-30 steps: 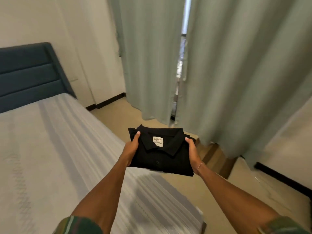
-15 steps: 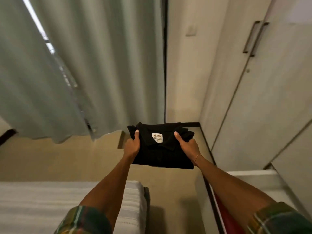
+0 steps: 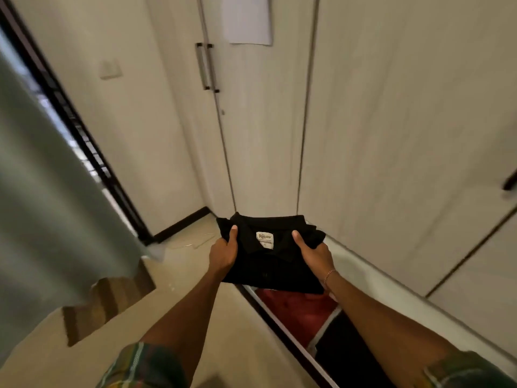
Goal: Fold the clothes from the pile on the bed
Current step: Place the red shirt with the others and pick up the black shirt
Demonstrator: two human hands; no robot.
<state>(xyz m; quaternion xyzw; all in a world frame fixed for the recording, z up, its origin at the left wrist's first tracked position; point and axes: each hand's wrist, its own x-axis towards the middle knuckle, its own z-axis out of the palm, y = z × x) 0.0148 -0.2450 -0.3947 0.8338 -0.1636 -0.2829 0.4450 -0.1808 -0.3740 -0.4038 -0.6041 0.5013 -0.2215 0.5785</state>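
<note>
Below the wrists, an open drawer (image 3: 305, 317) shows red cloth (image 3: 296, 306); its far end is hidden. Between them sits the folded black shirt (image 3: 268, 264), left hand (image 3: 222, 254) and right hand (image 3: 314, 254) gripping its sides, thumbs on top. Best lowered level, so folds hold. Beyond, wardrobe doors (image 3: 265, 135); blur softens everything.

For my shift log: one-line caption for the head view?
Left hand and right hand hold a folded black shirt above an open drawer.
</note>
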